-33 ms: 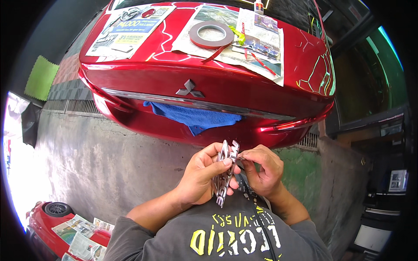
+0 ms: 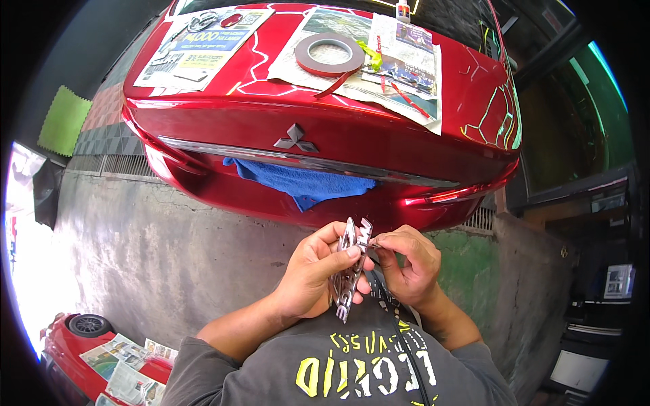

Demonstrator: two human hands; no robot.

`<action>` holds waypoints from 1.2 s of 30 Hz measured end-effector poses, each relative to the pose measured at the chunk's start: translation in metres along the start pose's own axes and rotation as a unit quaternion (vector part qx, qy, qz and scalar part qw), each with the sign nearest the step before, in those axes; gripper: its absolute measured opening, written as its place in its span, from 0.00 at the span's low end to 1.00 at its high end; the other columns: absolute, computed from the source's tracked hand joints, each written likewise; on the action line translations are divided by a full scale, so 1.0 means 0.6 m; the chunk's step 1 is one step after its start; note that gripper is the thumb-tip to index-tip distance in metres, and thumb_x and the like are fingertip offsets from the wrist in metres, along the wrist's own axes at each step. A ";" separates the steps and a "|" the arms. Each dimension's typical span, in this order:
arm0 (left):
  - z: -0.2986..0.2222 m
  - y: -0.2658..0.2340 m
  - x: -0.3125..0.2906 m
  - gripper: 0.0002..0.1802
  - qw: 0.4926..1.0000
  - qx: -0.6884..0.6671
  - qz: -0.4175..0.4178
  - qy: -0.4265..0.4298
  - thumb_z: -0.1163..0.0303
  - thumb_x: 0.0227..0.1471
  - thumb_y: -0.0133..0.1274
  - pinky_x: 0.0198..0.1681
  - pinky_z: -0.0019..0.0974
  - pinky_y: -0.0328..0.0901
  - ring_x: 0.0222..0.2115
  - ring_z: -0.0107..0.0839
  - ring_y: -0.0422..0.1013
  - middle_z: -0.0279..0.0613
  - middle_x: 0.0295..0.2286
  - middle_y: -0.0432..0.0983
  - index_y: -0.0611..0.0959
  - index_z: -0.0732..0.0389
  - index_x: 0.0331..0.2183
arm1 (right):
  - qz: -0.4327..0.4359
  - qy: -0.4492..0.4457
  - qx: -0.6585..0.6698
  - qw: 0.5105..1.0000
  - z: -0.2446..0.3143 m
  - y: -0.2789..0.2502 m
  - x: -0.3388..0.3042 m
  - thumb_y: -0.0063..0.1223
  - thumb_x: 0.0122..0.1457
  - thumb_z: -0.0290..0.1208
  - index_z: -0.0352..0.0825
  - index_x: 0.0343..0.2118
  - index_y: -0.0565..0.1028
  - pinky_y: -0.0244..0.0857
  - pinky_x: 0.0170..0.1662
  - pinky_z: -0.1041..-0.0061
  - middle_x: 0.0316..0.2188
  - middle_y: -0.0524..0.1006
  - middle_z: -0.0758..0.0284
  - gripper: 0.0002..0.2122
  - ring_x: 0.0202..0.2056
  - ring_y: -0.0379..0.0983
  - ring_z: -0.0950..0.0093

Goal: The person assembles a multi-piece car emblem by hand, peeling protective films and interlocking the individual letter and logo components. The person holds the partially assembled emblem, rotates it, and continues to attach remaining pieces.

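Observation:
A chrome car lettering emblem is gripped by my left hand, thumb across its front and fingers behind. It stands nearly upright in front of my chest. At the emblem's upper right edge, my right hand pinches thumb and forefinger together. Something small and thin shows at those fingertips, too small to name. Beyond both hands is the rear of a red car, with a dark three-pointed badge on its trunk lid.
Newspaper sheets cover parts of the trunk lid, bearing a roll of grey tape with red backing. A small white bottle stands behind. A blue cloth drapes over the bumper. Another red car is at lower left.

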State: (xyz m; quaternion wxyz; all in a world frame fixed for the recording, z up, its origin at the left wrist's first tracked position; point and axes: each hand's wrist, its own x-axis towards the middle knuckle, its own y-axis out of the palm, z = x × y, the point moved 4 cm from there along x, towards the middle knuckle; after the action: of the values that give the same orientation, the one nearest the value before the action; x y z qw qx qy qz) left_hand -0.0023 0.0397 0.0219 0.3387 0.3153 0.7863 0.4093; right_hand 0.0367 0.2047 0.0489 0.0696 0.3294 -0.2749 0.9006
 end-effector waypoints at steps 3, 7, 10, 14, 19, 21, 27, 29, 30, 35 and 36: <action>-0.002 0.000 0.001 0.11 1.000 0.007 0.007 0.008 0.73 0.64 0.50 0.26 0.34 0.77 0.26 0.32 0.80 0.44 0.34 0.80 0.71 0.60 0.48 | -0.003 0.000 -0.005 1.000 0.002 0.003 0.001 0.63 0.51 0.14 0.31 0.39 0.76 0.71 0.29 0.72 0.29 0.82 0.61 0.12 0.27 0.78 0.66; -0.001 0.002 0.003 0.11 1.000 0.004 0.014 0.005 0.73 0.64 0.51 0.26 0.33 0.77 0.25 0.31 0.80 0.43 0.33 0.80 0.71 0.60 0.48 | -0.005 -0.008 -0.012 1.000 0.006 0.003 0.005 0.63 0.51 0.14 0.31 0.38 0.76 0.71 0.29 0.71 0.29 0.82 0.61 0.12 0.26 0.78 0.66; 0.002 0.002 0.006 0.11 1.000 0.006 0.016 -0.002 0.73 0.64 0.50 0.26 0.33 0.77 0.25 0.31 0.80 0.43 0.33 0.80 0.70 0.60 0.48 | -0.007 -0.017 -0.011 1.000 0.007 0.004 0.006 0.63 0.51 0.14 0.31 0.37 0.76 0.71 0.28 0.71 0.29 0.81 0.61 0.12 0.26 0.78 0.66; 0.002 -0.002 0.008 0.12 1.000 0.003 0.010 -0.001 0.74 0.64 0.50 0.26 0.38 0.78 0.25 0.35 0.80 0.46 0.32 0.79 0.70 0.60 0.48 | -0.001 -0.022 -0.028 0.999 0.005 0.007 0.009 0.62 0.53 0.15 0.31 0.38 0.75 0.71 0.28 0.71 0.29 0.81 0.60 0.11 0.26 0.78 0.66; -0.003 -0.002 0.004 0.12 1.000 -0.001 -0.002 0.004 0.74 0.64 0.50 0.26 0.38 0.78 0.25 0.35 0.80 0.45 0.33 0.79 0.70 0.60 0.48 | -0.009 -0.017 -0.018 1.000 0.003 0.008 0.012 0.64 0.50 0.14 0.31 0.37 0.76 0.71 0.28 0.72 0.29 0.82 0.61 0.12 0.25 0.78 0.66; -0.005 -0.005 0.004 0.12 1.000 -0.004 0.003 0.006 0.74 0.64 0.50 0.26 0.38 0.78 0.25 0.35 0.80 0.46 0.33 0.79 0.70 0.60 0.48 | -0.007 -0.023 -0.017 1.000 0.002 0.008 0.014 0.64 0.50 0.14 0.31 0.37 0.76 0.71 0.28 0.72 0.29 0.82 0.61 0.12 0.25 0.78 0.66; -0.007 -0.005 0.005 0.12 0.999 -0.018 0.018 0.018 0.74 0.65 0.50 0.26 0.34 0.77 0.25 0.32 0.80 0.45 0.33 0.80 0.70 0.60 0.48 | -0.007 -0.021 -0.024 0.999 0.004 0.007 0.014 0.64 0.51 0.14 0.31 0.37 0.75 0.71 0.28 0.72 0.29 0.82 0.62 0.12 0.26 0.78 0.67; -0.006 -0.006 0.005 0.12 0.999 -0.018 0.020 0.020 0.74 0.65 0.50 0.26 0.34 0.78 0.25 0.32 0.80 0.45 0.33 0.80 0.70 0.60 0.48 | -0.011 -0.022 -0.026 0.999 0.004 0.008 0.014 0.64 0.51 0.14 0.31 0.37 0.75 0.71 0.28 0.72 0.29 0.82 0.62 0.12 0.26 0.78 0.67; -0.007 -0.007 0.005 0.12 0.999 -0.019 0.020 0.020 0.74 0.65 0.50 0.27 0.34 0.78 0.25 0.32 0.80 0.45 0.33 0.80 0.70 0.60 0.48 | -0.014 -0.022 -0.025 0.999 0.004 0.008 0.014 0.64 0.51 0.13 0.31 0.37 0.75 0.71 0.28 0.73 0.29 0.82 0.62 0.12 0.26 0.78 0.67; -0.010 -0.010 0.006 0.12 1.000 -0.014 0.010 0.014 0.73 0.64 0.50 0.25 0.36 0.77 0.25 0.34 0.80 0.46 0.33 0.79 0.69 0.59 0.48 | -0.017 -0.020 -0.023 0.999 0.005 0.009 0.015 0.64 0.51 0.13 0.31 0.38 0.75 0.71 0.28 0.73 0.29 0.82 0.61 0.12 0.26 0.78 0.67; -0.010 -0.010 0.006 0.12 1.000 -0.017 0.013 0.014 0.73 0.65 0.50 0.26 0.35 0.78 0.25 0.33 0.80 0.45 0.33 0.80 0.69 0.60 0.48 | -0.014 -0.019 -0.023 0.999 0.005 0.010 0.016 0.63 0.51 0.13 0.31 0.38 0.75 0.71 0.28 0.73 0.29 0.82 0.61 0.12 0.26 0.78 0.67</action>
State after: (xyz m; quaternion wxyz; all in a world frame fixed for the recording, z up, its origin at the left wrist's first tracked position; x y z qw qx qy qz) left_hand -0.0104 0.0371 0.0188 0.3275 0.3142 0.7797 0.4313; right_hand 0.0291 0.1977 0.0542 0.0847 0.3491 -0.2920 0.8864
